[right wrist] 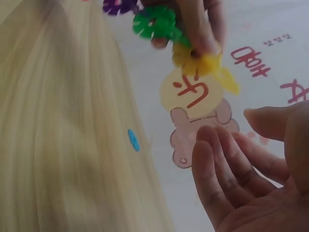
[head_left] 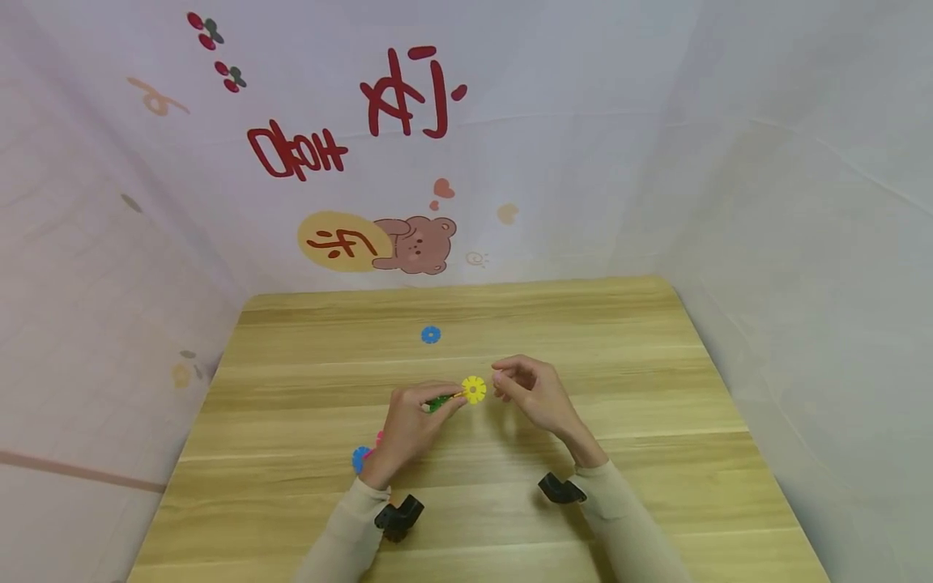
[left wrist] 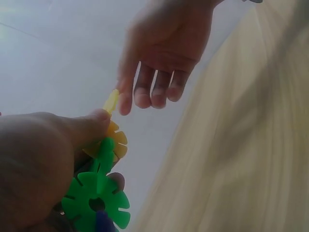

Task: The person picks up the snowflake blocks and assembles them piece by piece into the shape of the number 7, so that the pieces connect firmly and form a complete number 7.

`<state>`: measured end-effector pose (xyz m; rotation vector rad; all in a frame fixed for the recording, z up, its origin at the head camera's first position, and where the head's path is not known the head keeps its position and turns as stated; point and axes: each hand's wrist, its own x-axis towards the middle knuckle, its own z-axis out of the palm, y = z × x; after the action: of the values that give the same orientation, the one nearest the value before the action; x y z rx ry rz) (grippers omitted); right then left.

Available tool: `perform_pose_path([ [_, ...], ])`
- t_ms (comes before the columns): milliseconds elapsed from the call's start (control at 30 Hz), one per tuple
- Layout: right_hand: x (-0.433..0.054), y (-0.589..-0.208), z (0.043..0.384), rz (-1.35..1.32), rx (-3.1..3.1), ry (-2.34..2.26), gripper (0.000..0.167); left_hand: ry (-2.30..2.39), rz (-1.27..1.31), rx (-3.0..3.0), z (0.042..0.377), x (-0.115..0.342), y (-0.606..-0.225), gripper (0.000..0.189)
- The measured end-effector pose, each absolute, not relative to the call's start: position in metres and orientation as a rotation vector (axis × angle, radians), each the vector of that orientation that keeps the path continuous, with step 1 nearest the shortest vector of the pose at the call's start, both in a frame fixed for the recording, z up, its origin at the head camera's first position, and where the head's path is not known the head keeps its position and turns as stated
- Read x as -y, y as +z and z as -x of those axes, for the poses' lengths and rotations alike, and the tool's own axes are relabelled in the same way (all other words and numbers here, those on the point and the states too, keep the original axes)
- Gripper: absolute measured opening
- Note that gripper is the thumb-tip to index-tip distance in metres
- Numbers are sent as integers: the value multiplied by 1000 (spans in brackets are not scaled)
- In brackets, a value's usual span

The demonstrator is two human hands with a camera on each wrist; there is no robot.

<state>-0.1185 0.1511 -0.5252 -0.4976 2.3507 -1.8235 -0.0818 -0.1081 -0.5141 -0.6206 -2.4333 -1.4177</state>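
Note:
My left hand [head_left: 410, 423] pinches a chain of slotted plastic snowflake discs between thumb and fingers. At the chain's tip a yellow disc [head_left: 474, 390] faces up toward the head camera. Orange-yellow discs [right wrist: 186, 59] join it at the fingertips, followed by green discs [left wrist: 96, 203] and a purple disc [right wrist: 118, 5]. My right hand [head_left: 538, 394] is just right of the yellow disc, its fingers loosely bent and holding nothing. Its palm and parted thumb show in the right wrist view. Beside the left wrist, a blue disc [head_left: 360, 460] and pink pieces [head_left: 379, 439] are partly hidden by the arm.
A single blue disc [head_left: 431, 334] lies on the wood-grain table [head_left: 583, 324], beyond the hands. Pale cloth walls [head_left: 568, 202] with printed red characters and a bear [head_left: 419, 245] enclose the table's back and sides. Each wrist wears a black camera mount [head_left: 561, 488].

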Motion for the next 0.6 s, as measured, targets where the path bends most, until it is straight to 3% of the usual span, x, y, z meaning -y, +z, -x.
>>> perform_pose_path([
  [600,-124,-553,171,628,-2549,-1550,45,-1344,556,2410,78,143,-507,14],
])
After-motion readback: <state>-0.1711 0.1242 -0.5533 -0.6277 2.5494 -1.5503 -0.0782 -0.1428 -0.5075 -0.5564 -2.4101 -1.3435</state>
